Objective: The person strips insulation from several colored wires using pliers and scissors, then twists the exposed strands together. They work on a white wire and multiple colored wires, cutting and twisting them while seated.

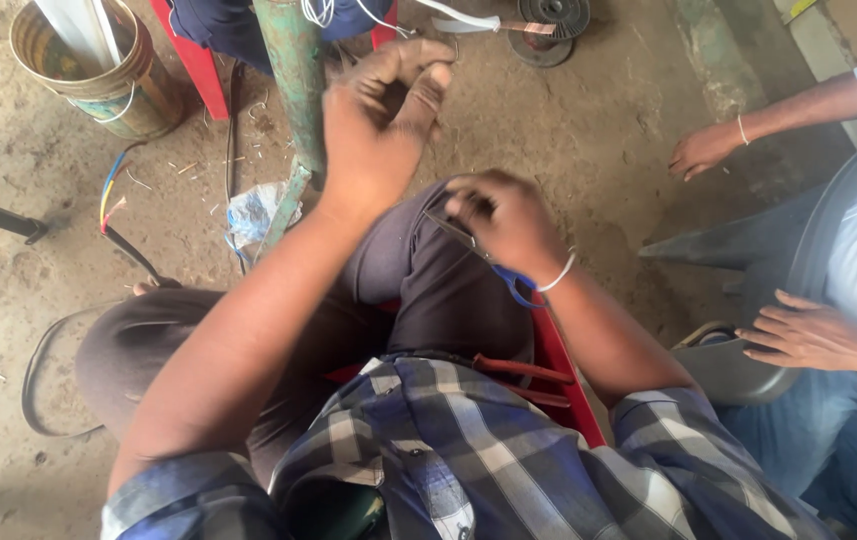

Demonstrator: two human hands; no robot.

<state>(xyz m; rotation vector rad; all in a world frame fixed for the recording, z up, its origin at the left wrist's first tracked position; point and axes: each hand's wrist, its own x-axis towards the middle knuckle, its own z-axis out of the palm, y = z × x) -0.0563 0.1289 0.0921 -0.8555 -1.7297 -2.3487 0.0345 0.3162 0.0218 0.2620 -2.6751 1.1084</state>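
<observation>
My left hand [383, 110] is raised over my knee in front of a green metal post [293, 70]. Its fingers curl in toward the thumb, and whatever lies between them is hidden. My right hand [508, 220] rests lower, at my right knee, and grips a small hand tool; its blue handle [518, 287] sticks out below the wrist and thin metal jaws [446, 228] point left. I sit on a red stool [568, 375] in dark trousers and a checked shirt.
A bucket [88, 70] holding white pipes stands at top left. Coloured wires [111, 195], a black cable [38, 370] and a crumpled plastic bag [253, 215] lie on the dirt floor. Another person in white sits at right on a grey chair [748, 250], hands [703, 150] [798, 335] resting.
</observation>
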